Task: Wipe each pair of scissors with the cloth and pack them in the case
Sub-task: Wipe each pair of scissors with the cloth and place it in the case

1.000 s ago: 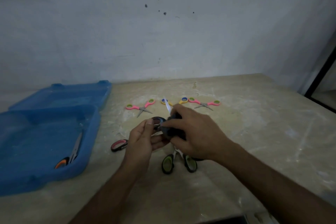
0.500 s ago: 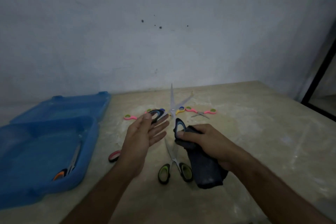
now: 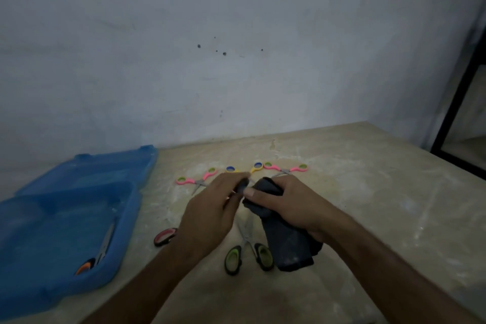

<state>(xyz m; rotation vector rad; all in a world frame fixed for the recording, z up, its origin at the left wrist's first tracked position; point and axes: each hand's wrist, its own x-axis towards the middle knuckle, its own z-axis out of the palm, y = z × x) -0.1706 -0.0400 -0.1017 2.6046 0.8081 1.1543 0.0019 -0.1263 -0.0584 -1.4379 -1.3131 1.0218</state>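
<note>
While wiping goes on above the tabletop [image 3: 342, 205]: left hand [image 3: 207, 218] fingers pinching dark-handled scissors [image 3: 241, 187], right hand [image 3: 286, 208] gripping cloth [image 3: 286, 242] against them. Next, probably: into blue case [image 3: 126, 218].

no readable text, labels, brands or numbers on anything in view

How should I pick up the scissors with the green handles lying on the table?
Grab the green-handled scissors by the two handle loops, coming from the near side. The loops point toward the person, the blades point away, and the dark cloth hangs just right of them.
</note>
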